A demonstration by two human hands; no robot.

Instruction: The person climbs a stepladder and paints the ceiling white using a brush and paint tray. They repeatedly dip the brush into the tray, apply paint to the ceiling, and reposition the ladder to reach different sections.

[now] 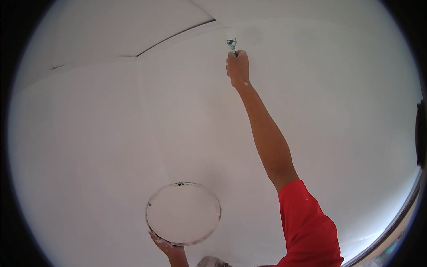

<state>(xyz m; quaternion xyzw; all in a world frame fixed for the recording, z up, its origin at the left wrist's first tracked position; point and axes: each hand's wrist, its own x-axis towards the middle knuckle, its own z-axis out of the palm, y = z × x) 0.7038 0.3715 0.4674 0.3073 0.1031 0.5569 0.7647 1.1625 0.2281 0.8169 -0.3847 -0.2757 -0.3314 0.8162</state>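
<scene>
High on the white wall, my right hand (238, 66) is closed around the handle of a putty knife (231, 43). Its pale blade lies at or close to the wall, just below the seam with the ceiling; contact cannot be made out. Lower down, my left hand (163, 244) supports a round, shallow-looking container or lid (183, 214) at its lower left rim. Smooth whitish material fills its face, and dark smudges mark the edge. Most of the fingers are hidden beneath it. White smears dot both hands.
A dark, angled gap (175, 36) runs along the ceiling seam at upper left. Faint damp-looking patches (252, 35) show right of the knife. A dark object (420, 133) stands at the far right edge. A mottled grey-brown thing (212, 261) shows at the bottom.
</scene>
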